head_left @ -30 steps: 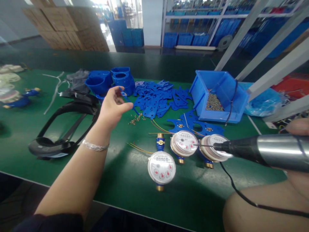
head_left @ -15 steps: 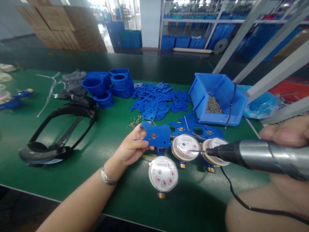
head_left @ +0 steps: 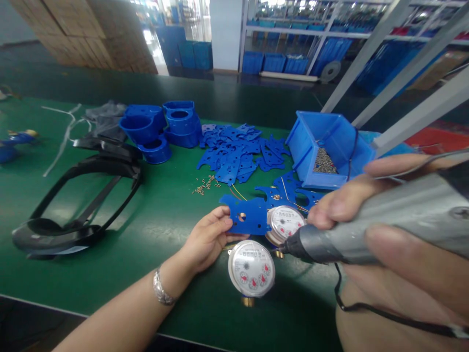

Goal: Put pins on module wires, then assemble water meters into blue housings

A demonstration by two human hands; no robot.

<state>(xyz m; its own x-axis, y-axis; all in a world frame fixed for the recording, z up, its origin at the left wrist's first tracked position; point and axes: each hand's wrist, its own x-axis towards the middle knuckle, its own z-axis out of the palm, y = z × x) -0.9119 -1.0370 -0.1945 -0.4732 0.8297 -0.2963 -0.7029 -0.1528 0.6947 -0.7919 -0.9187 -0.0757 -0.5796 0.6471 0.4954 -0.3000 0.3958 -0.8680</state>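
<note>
My left hand (head_left: 210,237) pinches a blue plastic plate (head_left: 251,215) with cut-outs by its left edge, just behind the nearest water meter (head_left: 252,268). My right hand (head_left: 399,220) is wrapped round a grey electric screwdriver (head_left: 381,222). Its dark tip points left, close to the nearest meter's right side; whether it touches anything I cannot tell. Behind it a second water meter (head_left: 286,221) is partly covered by the tool and the plate. More blue plates (head_left: 276,195) with thin wires lie beyond the meters.
A heap of blue plates (head_left: 234,149) lies at the back, with loose screws (head_left: 205,185) in front. A blue bin (head_left: 330,146) of small metal parts stands right. Blue housings (head_left: 181,124) and a black headset (head_left: 84,195) are left. A black cable (head_left: 370,308) hangs under the screwdriver.
The screwdriver has come further left and lower, now hiding the third meter. My left hand and the plate have shifted slightly right and down. The view has moved a little.
</note>
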